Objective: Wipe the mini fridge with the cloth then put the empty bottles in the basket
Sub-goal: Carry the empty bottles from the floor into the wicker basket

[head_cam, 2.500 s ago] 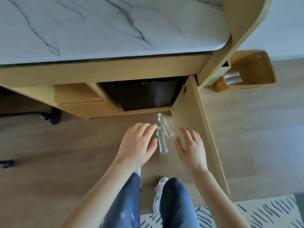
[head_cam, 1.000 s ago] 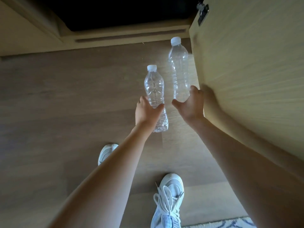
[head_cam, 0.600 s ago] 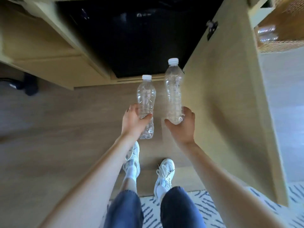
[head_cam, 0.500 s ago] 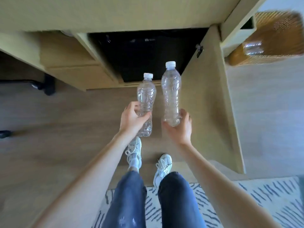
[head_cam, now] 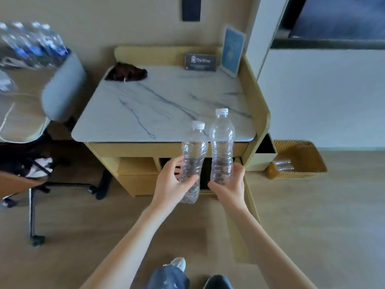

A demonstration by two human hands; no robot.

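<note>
The person faces the counter, both arms stretched out in the middle of the frame, a clear bottle upright in each hand. The left hand is wrapped round the lower half of the left bottle, thumb across its front and fingers curled behind it. The right hand cups the base of the right bottle, thumb on one side and fingers on the other, closed firmly round it. Both bottles have white caps, look empty and stand just beside each other; I cannot tell whether they touch. The right one sits higher in the frame.

Behind them, under the marble top, the dark front of the fridge shows in the gap between the bottles, and the cabinet door hangs open toward the lower right. The cloth, dark brown, lies crumpled at the back left corner of the counter, well apart from the hands. A small dark sign and a blue card stand at the counter's back right.

The basket sits on the wood floor at the right of the frame, just beside the cabinet and well apart from both hands. Some other bottles lie on their sides inside it. A grey chair stands at the left, blurred.
</note>
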